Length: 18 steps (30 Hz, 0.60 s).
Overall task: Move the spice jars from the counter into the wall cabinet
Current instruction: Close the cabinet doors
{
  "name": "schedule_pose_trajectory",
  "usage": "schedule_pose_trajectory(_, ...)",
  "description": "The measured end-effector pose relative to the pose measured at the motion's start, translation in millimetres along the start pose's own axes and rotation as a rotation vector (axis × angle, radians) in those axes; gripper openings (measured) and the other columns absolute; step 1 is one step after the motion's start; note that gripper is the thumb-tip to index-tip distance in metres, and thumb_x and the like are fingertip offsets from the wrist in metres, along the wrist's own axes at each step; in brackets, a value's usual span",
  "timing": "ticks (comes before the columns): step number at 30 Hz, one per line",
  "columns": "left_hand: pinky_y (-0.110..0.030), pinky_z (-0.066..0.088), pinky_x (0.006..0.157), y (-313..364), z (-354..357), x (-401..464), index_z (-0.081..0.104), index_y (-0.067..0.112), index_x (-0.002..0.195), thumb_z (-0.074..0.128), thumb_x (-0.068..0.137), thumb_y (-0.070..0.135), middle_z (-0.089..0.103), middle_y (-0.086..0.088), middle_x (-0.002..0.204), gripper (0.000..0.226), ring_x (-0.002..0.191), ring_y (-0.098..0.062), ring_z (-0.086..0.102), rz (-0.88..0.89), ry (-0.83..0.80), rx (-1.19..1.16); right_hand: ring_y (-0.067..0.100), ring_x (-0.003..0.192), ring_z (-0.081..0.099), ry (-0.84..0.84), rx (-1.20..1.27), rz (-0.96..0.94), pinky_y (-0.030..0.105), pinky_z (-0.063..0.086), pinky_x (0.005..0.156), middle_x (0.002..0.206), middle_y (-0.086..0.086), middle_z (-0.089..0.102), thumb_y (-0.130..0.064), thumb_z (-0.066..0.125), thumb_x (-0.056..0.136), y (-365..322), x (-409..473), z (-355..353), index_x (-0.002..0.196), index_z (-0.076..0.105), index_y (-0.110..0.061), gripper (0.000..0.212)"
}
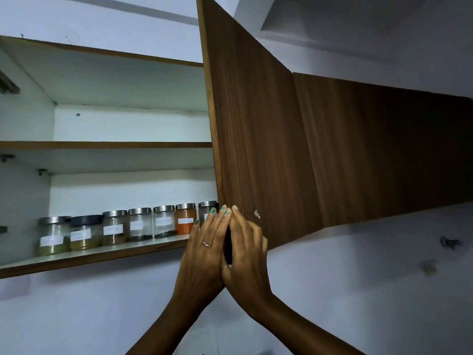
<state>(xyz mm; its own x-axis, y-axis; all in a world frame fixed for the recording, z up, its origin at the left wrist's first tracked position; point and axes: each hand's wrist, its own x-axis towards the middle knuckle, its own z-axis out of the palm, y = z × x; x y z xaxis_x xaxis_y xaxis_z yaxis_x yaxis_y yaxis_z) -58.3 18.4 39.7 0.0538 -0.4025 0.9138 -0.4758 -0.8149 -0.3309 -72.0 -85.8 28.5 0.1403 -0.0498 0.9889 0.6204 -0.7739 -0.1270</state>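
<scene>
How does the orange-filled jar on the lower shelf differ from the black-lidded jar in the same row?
The orange-filled jar has a shiny metal lid; the black-lidded jar has a dark matte one. The first is packed nearly to the top with bright orange powder; the second holds a low layer of olive-brown powder. The first stands near the row's right end, by the left hand; the second is second from the left. Both are clear, upright and white-labelled.

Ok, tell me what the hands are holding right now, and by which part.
Nothing is gripped. The left hand and right hand lie with straight fingers at the lower corner of the open cabinet door.
</scene>
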Motion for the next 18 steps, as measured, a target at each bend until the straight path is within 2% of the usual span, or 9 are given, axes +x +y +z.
schedule_pose_trajectory(2, -0.048, 0.034, 0.109, -7.4, 1.0, -1.3, 0.036, 0.003, 0.141, 0.047, 0.09, 0.024, 0.041, -0.013, 0.146, 0.057, 0.138, -0.027, 0.035, -0.027, -0.029, 0.002, 0.016, 0.124, 0.046, -0.035, -0.008, -0.017, 0.033, 0.038, 0.097, 0.147, 0.0, 0.041, -0.017, 0.067, 0.078, 2.1, 2.0, 8.7, 0.139, 0.044, -0.013, 0.065)
schedule_pose_trajectory(6, -0.039, 0.021, 0.115, -22.0, 3.2, -3.5, 0.043, -0.003, 0.137, 0.046, 0.085, 0.027, 0.041, -0.017, 0.145, 0.06, 0.137, -0.032, 0.036, -0.062, -0.073, 0.051, 0.02, 0.122, 0.052, -0.092, -0.002, -0.051, 0.037, 0.042, 0.095, 0.142, 0.004, 0.048, -0.025, 0.07, 0.076, 9.6, 3.5, 26.3, 0.135, 0.049, -0.011, 0.064)
schedule_pose_trajectory(8, -0.038, 0.015, 0.116, -30.0, 6.8, -4.7, 0.044, -0.004, 0.136, 0.053, 0.083, 0.025, 0.04, -0.018, 0.145, 0.061, 0.136, -0.034, 0.036, -0.075, -0.095, 0.101, 0.021, 0.121, 0.054, -0.109, -0.005, -0.06, 0.038, 0.043, 0.094, 0.139, 0.004, 0.051, -0.028, 0.069, 0.076, 12.9, 3.9, 35.3, 0.133, 0.051, -0.011, 0.062)
schedule_pose_trajectory(10, -0.038, 0.013, 0.115, -35.7, 10.7, -5.1, 0.045, -0.005, 0.135, 0.058, 0.081, 0.023, 0.041, -0.019, 0.144, 0.062, 0.135, -0.036, 0.038, -0.079, -0.129, 0.151, 0.022, 0.12, 0.055, -0.135, -0.014, -0.055, 0.039, 0.044, 0.094, 0.137, 0.005, 0.053, -0.029, 0.065, 0.076, 15.5, 5.0, 43.4, 0.13, 0.054, -0.01, 0.059)
schedule_pose_trajectory(11, -0.038, 0.012, 0.115, -37.4, 12.0, -4.6, 0.046, -0.005, 0.134, 0.053, 0.082, 0.026, 0.043, -0.02, 0.143, 0.061, 0.134, -0.036, 0.038, -0.078, -0.149, 0.182, 0.023, 0.121, 0.054, -0.146, -0.012, -0.048, 0.041, 0.044, 0.095, 0.138, 0.006, 0.053, -0.029, 0.06, 0.076, 17.1, 6.4, 47.2, 0.13, 0.054, -0.01, 0.058)
schedule_pose_trajectory(12, -0.038, 0.011, 0.114, -40.0, 14.1, -4.6, 0.047, -0.005, 0.133, 0.047, 0.082, 0.029, 0.044, -0.02, 0.143, 0.062, 0.134, -0.036, 0.038, -0.082, -0.171, 0.212, 0.024, 0.125, 0.051, -0.165, -0.003, -0.038, 0.043, 0.043, 0.098, 0.141, 0.006, 0.049, -0.029, 0.055, 0.076, 18.6, 7.9, 52.4, 0.132, 0.052, -0.01, 0.06)
schedule_pose_trajectory(14, -0.04, 0.012, 0.114, -45.6, 20.1, -4.1, 0.048, -0.005, 0.133, 0.042, 0.082, 0.032, 0.044, -0.02, 0.142, 0.063, 0.133, -0.037, 0.039, -0.087, -0.206, 0.247, 0.023, 0.138, 0.034, -0.24, 0.008, -0.02, 0.043, 0.031, 0.109, 0.151, 0.004, 0.033, -0.031, 0.048, 0.082, 23.4, 11.7, 62.1, 0.141, 0.04, -0.013, 0.063)
schedule_pose_trajectory(16, -0.043, 0.023, 0.114, -51.5, 28.4, -4.1, 0.049, -0.005, 0.132, 0.054, 0.081, 0.028, 0.045, -0.02, 0.141, 0.062, 0.132, -0.037, 0.041, -0.068, -0.224, 0.27, 0.019, 0.145, 0.016, -0.316, -0.006, -0.017, 0.039, 0.015, 0.115, 0.157, 0.0, 0.017, -0.039, 0.044, 0.092, 30.9, 14.5, 72.7, 0.148, 0.026, -0.018, 0.062)
schedule_pose_trajectory(18, -0.05, 0.036, 0.106, -55.3, 37.9, -2.8, 0.051, -0.005, 0.131, 0.073, 0.073, 0.024, 0.047, -0.021, 0.139, 0.068, 0.13, -0.038, 0.044, -0.072, -0.26, 0.271, 0.018, 0.147, 0.005, -0.343, -0.043, -0.014, 0.036, 0.007, 0.117, 0.159, 0.0, 0.008, -0.042, 0.039, 0.095, 39.2, 16.0, 81.7, 0.15, 0.018, -0.02, 0.062)
